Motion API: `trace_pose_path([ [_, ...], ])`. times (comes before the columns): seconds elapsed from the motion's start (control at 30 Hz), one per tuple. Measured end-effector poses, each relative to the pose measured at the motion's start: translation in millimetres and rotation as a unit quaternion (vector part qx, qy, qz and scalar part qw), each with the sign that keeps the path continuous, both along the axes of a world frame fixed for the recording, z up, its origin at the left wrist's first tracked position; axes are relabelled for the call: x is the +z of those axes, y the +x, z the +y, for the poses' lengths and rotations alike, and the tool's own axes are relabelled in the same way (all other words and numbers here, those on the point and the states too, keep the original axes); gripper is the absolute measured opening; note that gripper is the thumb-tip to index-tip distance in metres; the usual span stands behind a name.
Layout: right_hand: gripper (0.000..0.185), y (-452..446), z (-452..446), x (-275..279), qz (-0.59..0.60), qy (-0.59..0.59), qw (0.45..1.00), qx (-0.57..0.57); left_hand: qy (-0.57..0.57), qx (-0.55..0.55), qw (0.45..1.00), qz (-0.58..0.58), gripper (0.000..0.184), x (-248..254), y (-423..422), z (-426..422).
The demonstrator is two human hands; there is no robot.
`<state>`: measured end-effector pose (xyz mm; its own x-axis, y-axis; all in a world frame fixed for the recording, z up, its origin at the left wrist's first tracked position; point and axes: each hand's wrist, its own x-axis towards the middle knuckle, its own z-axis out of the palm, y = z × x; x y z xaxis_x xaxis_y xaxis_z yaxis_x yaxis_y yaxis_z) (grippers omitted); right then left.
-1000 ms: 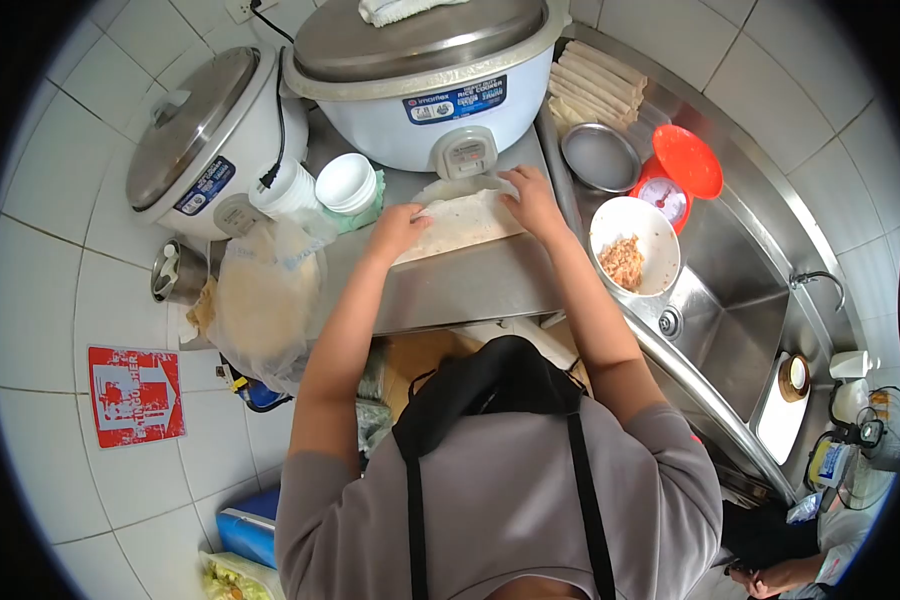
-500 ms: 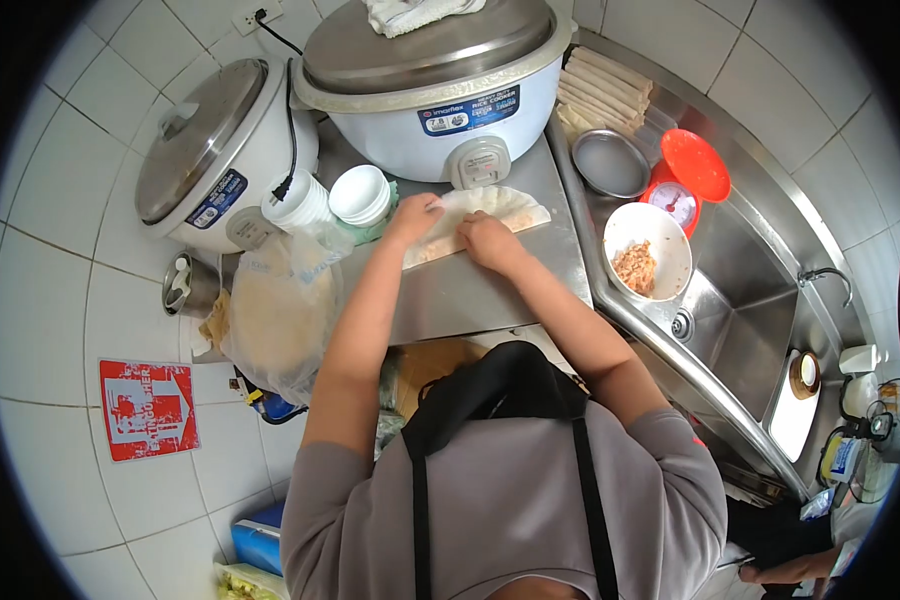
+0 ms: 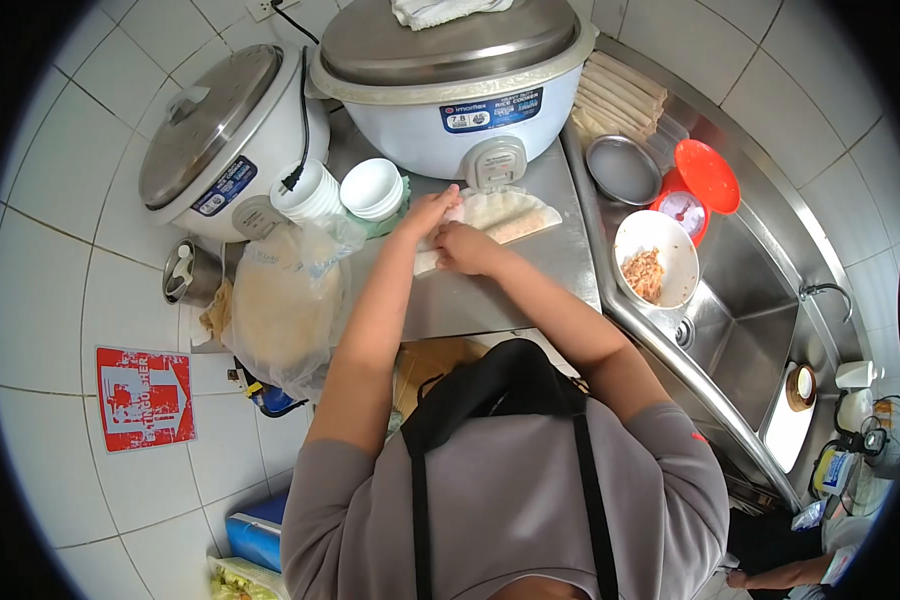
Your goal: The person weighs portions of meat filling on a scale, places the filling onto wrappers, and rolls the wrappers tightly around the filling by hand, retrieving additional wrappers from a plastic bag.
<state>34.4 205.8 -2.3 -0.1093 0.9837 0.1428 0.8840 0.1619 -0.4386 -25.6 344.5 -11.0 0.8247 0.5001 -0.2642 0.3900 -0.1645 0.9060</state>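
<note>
A thin round spring roll wrapper (image 3: 490,206) lies on the steel counter, its near edge folded over a long strip of filling that forms a pale ridge. My left hand (image 3: 432,213) grips the wrapper's left side, fingers closed against its edge. Just beside it, my right hand (image 3: 468,248) has curled fingers on the left end of the folded ridge; its fingertips are partly hidden. Left of my arms, a clear plastic bag (image 3: 288,310) holds a stack of round wrappers. On the right, a white bowl (image 3: 673,240) contains a reddish-brown filling.
Two rice cookers (image 3: 420,120) stand behind the counter, with white bowls (image 3: 372,190) in front. Finished rolls (image 3: 620,90) are stacked at the back right, near a metal bowl (image 3: 623,170) and red scale (image 3: 708,175). A sink (image 3: 760,300) lies right. Another person's arm (image 3: 785,575) shows lower right.
My right hand has slid left along the folded wrapper, close to my left hand, uncovering more of the ridge's right part. The whole view has shifted slightly.
</note>
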Motion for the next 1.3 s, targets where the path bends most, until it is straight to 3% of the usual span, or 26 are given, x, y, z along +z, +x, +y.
trace_pose_path([
  [0.1,0.023,-11.4,-4.4,7.6,-0.077,-0.061,0.995,0.018,0.043,0.009,0.999,0.023,0.071,3.7,-1.3,-4.0],
  [0.27,0.025,14.0,-13.1,11.2,-0.008,-0.033,0.999,-0.003,0.081,0.007,0.997,-0.006,0.074,0.6,-3.6,-12.4],
  [0.37,0.025,19.2,-17.6,19.8,0.044,-0.119,0.992,0.013,0.083,0.002,0.996,-0.026,0.074,3.0,-2.5,-17.5],
  [0.47,0.027,45.7,-25.7,19.9,0.264,-0.010,0.964,-0.033,0.123,0.014,0.992,-0.010,0.074,7.1,-3.6,-22.4],
  [0.57,0.036,79.4,-45.5,39.9,0.587,-0.029,0.805,-0.082,0.139,0.040,0.989,-0.007,0.074,14.0,-6.8,-33.5],
  [0.67,0.044,98.5,-85.9,49.2,0.723,0.057,0.673,-0.147,0.132,0.027,0.991,-0.012,0.074,7.2,-6.8,-28.5],
  [0.77,0.046,103.3,-134.8,48.5,0.517,0.186,0.757,-0.354,0.134,0.043,0.989,-0.038,0.076,-19.0,-1.4,-15.4],
  [0.8,0.049,108.8,-152.7,39.3,0.253,0.227,0.847,-0.409,0.101,0.037,0.993,-0.045,0.076,-23.9,-0.9,-12.4],
  [0.9,0.062,87.3,-190.5,16.2,-0.028,0.151,0.831,-0.535,0.098,0.030,0.994,-0.042,0.073,-20.1,-2.4,-13.3],
  [1.0,0.074,65.1,-200.9,-3.1,-0.052,0.057,0.828,-0.555,0.064,0.024,0.996,-0.065,0.072,-31.5,-1.0,-4.5],
  [1.13,0.079,29.2,-199.5,12.9,-0.104,0.011,0.830,-0.548,0.032,0.028,0.997,-0.063,0.073,-27.7,-1.1,-7.1],
  [1.23,0.079,15.6,-194.0,24.8,0.095,0.059,0.870,-0.480,0.027,0.023,0.998,-0.048,0.075,-18.5,-2.6,-8.8],
  [1.27,0.070,11.6,-187.8,30.9,0.046,0.088,0.871,-0.481,0.026,0.023,0.998,-0.043,0.075,-16.5,-3.0,-10.2],
  [1.3,0.065,12.6,-180.4,36.2,0.095,0.106,0.891,-0.431,0.033,0.018,0.998,-0.043,0.076,-15.3,-2.7,-11.7],
])
